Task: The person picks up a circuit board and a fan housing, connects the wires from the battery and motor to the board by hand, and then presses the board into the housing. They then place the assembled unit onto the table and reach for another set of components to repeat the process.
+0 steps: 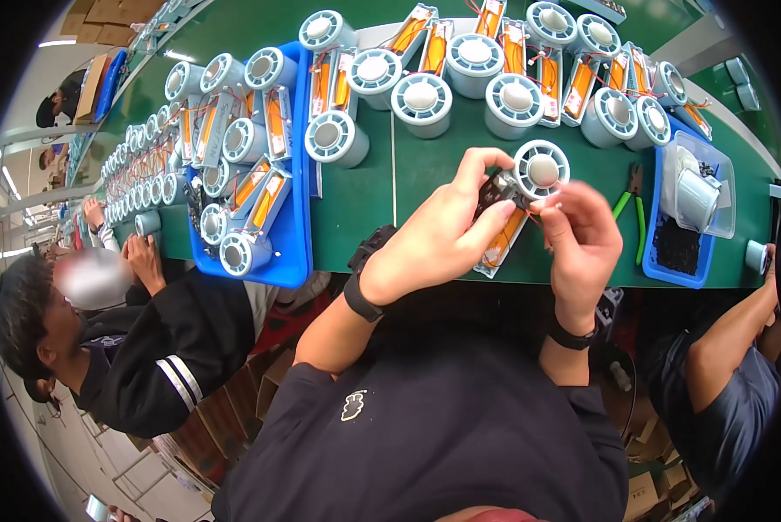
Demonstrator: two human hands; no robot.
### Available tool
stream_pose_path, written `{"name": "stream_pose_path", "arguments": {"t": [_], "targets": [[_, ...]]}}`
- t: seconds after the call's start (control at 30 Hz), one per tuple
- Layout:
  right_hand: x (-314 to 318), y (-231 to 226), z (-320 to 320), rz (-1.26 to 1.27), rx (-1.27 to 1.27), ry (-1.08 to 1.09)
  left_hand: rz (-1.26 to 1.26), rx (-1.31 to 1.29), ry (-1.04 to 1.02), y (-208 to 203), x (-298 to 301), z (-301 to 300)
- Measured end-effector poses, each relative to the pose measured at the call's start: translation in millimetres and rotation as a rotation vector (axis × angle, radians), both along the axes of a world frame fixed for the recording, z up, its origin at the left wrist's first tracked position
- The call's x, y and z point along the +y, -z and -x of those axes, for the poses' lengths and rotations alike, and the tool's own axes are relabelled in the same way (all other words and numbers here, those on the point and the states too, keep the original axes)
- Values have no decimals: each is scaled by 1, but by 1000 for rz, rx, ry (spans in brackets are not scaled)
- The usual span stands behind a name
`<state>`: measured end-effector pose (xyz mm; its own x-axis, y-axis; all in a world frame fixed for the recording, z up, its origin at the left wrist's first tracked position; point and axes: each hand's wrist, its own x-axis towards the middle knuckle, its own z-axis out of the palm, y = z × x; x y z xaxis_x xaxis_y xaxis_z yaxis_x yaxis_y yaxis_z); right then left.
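A pale blue unit with a round, ribbed head lies at the table's near edge, its narrow body open over an orange insert. My left hand is closed on a small black part beside the head, thumb and forefinger around it. Just right of the body, my right hand pinches thumb and fingers together at a thin wire; motion smears its upper fingers, and the wire's tip is hard to make out. Several similar units with orange inserts and red wires stand beyond my hands.
Left, a blue tray holds more units. At right lie green-handled cutters and a blue bin with small black parts and a clear tub. One person sits left, another right, along the green table.
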<state>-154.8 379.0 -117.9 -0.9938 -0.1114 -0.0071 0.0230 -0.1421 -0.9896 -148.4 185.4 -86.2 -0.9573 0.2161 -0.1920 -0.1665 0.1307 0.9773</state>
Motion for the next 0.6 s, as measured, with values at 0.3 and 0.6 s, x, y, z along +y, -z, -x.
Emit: {"name": "stream_pose_path", "arguments": {"t": [0.3, 0.6], "targets": [[1, 6, 18, 61, 120, -175, 8, 267, 84, 11, 2, -7], [-12, -1, 19, -248, 414, -61, -329, 39, -108, 6, 13, -13]]}}
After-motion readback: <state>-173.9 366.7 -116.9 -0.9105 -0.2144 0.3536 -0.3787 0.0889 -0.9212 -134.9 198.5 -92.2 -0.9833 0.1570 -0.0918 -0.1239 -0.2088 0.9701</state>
